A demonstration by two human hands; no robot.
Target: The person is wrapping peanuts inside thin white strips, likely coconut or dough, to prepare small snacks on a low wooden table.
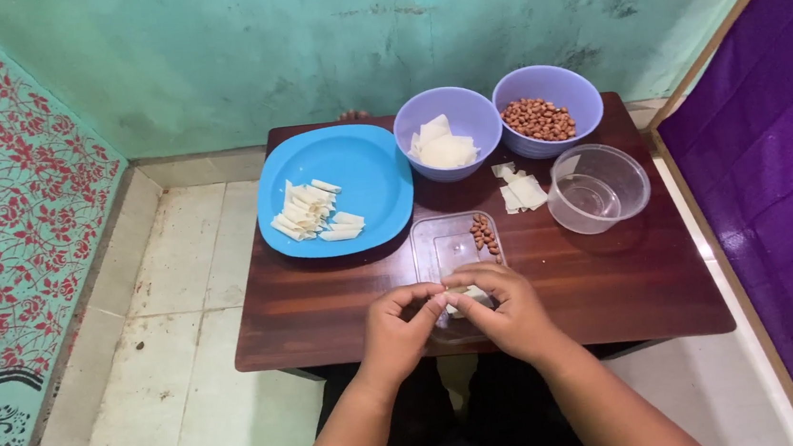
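Note:
My left hand (398, 328) and my right hand (504, 309) meet over the near end of a clear plastic lid (441, 243) on the dark wooden table (327, 306). Between their fingertips they pinch a small pale wrapper piece (460, 296), partly hidden by the fingers. A few peanuts (485, 234) lie on the lid's far right side. Farther back, a blue square plate (368, 173) carries several rolled white pieces (311, 211).
A purple bowl (463, 112) holds white wrapper sheets, and another purple bowl (552, 85) holds peanuts. A clear round container (619, 199) stands at right, with loose wrapper pieces (520, 188) beside it. Tiled floor lies left; a purple cloth is at right.

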